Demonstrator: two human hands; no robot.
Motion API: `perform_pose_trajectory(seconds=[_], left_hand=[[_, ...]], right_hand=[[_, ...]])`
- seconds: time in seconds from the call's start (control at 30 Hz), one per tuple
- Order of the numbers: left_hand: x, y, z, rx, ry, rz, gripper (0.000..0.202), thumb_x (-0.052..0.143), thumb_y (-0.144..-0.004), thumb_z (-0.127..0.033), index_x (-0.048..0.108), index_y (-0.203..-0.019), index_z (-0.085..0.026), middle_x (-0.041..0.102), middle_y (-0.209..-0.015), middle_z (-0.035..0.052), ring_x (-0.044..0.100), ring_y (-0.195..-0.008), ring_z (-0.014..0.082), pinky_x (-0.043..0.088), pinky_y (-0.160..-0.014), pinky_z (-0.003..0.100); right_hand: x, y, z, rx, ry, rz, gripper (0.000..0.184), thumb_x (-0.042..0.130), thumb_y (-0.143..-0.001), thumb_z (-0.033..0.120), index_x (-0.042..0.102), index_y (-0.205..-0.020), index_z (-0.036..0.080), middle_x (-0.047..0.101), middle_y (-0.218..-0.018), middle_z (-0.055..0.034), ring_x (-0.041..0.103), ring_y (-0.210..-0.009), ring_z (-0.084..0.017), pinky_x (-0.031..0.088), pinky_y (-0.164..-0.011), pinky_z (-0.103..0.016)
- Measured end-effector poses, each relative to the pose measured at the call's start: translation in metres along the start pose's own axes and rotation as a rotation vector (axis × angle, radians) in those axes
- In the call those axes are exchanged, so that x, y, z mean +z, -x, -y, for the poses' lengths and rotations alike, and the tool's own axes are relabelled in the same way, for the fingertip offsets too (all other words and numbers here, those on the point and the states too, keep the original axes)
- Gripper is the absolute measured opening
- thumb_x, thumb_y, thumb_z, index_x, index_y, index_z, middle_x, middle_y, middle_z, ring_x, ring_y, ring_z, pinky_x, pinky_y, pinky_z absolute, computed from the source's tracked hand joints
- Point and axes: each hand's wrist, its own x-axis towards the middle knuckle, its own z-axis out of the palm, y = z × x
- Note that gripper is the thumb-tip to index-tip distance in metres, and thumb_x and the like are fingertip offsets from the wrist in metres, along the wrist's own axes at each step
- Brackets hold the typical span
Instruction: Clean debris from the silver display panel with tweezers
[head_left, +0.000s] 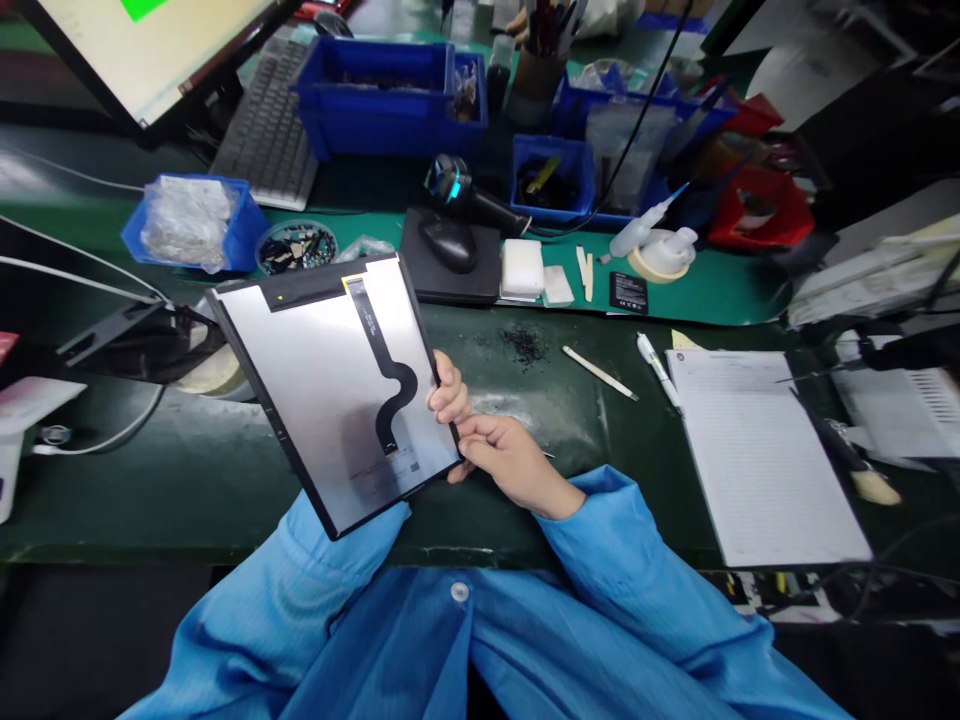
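A tablet display panel is held tilted above the bench, its silvery back facing me. A black S-shaped flex cable runs down that back from the dark strip at the top. My left hand supports the panel from behind, mostly hidden; its fingers curl round the right edge. At the lower right corner, my right hand is closed, thumb and fingers pinching the panel's edge. Whether a small scrap sits in that pinch I cannot make out.
Black shreds and a thin stick lie on the green bench right of the panel. Beyond are a mouse, a barcode scanner and blue bins. A pen and lined paper lie at right.
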Motion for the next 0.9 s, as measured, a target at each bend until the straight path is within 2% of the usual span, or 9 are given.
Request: perform_pose_trajectory(seconds=[0.13,0.27,0.43,0.57,0.73,0.9], left_hand=[[0.006,-0.001,-0.003,-0.036,-0.089,0.044,0.036,0.067,-0.082,-0.051,0.055,-0.071,-0.019,0.046,-0.056,0.0000,0.048,-0.049,0.0138,0.046,-0.049,0.027],[0.004,-0.003,0.002,0.005,-0.058,0.025,0.042,0.062,-0.083,-0.058,0.053,-0.070,-0.020,0.043,-0.054,-0.0007,0.045,-0.046,0.0129,0.043,-0.044,0.025],[-0.005,-0.002,0.000,-0.025,-0.014,0.063,0.034,0.060,-0.089,-0.049,0.056,-0.075,-0.018,0.048,-0.058,0.0004,0.050,-0.050,0.0140,0.049,-0.051,0.027],[-0.010,-0.002,-0.004,-0.089,-0.063,0.127,0.029,0.067,-0.085,-0.045,0.059,-0.078,-0.018,0.050,-0.062,0.0010,0.053,-0.054,0.0155,0.051,-0.054,0.030],[-0.002,0.000,0.003,0.059,0.008,0.053,0.040,0.071,-0.080,-0.057,0.059,-0.077,-0.019,0.043,-0.058,-0.0019,0.046,-0.048,0.0113,0.045,-0.049,0.025],[0.008,0.003,0.003,0.084,0.017,-0.005,0.039,0.072,-0.079,-0.056,0.059,-0.077,-0.019,0.042,-0.059,-0.0021,0.044,-0.049,0.0103,0.044,-0.049,0.024]], right_hand=[[0.002,-0.001,-0.003,-0.012,0.009,-0.027,0.013,0.068,-0.075,0.030,0.062,-0.076,0.019,0.060,-0.063,0.0053,0.072,-0.059,-0.016,0.054,-0.056,-0.023],[0.002,-0.002,-0.005,-0.031,0.018,-0.054,0.013,0.068,-0.070,0.024,0.056,-0.070,0.020,0.054,-0.060,0.0080,0.069,-0.055,-0.013,0.055,-0.058,-0.023],[0.000,-0.001,-0.002,-0.010,-0.022,-0.007,0.013,0.069,-0.074,0.028,0.064,-0.080,0.018,0.064,-0.066,0.0044,0.073,-0.059,-0.016,0.054,-0.057,-0.022],[0.000,-0.001,-0.002,-0.016,-0.092,0.025,0.019,0.077,-0.073,0.030,0.065,-0.078,0.017,0.064,-0.064,0.0050,0.072,-0.058,-0.015,0.056,-0.058,-0.024],[-0.002,0.000,-0.002,-0.012,-0.145,0.051,0.016,0.075,-0.078,0.031,0.071,-0.084,0.017,0.070,-0.071,0.0023,0.073,-0.060,-0.016,0.059,-0.060,-0.025],[-0.002,0.001,0.004,-0.016,-0.103,0.045,0.017,0.071,-0.079,0.030,0.073,-0.090,0.017,0.073,-0.068,0.0014,0.075,-0.062,-0.017,0.060,-0.062,-0.025]])
